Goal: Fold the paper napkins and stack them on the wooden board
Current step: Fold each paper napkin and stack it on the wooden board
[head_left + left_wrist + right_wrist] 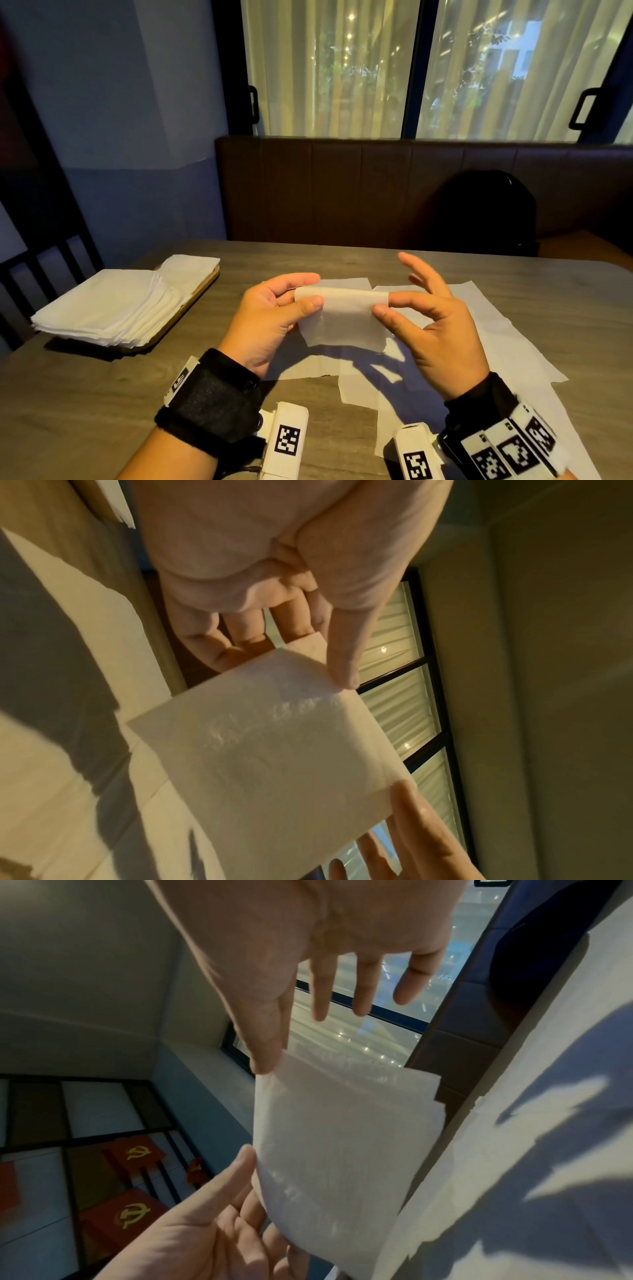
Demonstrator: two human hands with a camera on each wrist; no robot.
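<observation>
Grey wood-grain table point(342, 260) fills lower frame. Brown padded bench back point(342, 185) across the middle, black backpack point(486, 212) on the seat at right. Windows with pale sheer curtains point(325, 68) upper centre and right, black door handles point(582, 108). Blue wall point(102, 102) upper left, dark chair point(41, 267) at left edge. Red flags point(137, 1153) lower left in right wrist view.

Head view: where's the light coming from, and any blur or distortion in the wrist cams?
Head view: hard hand shadows fall on the unfolded napkins toward the camera, below the held napkin, so the light is probably high and ahead. Left wrist: soft, motion-blurred. Right wrist: window frame bowed by the wide lens.
</observation>
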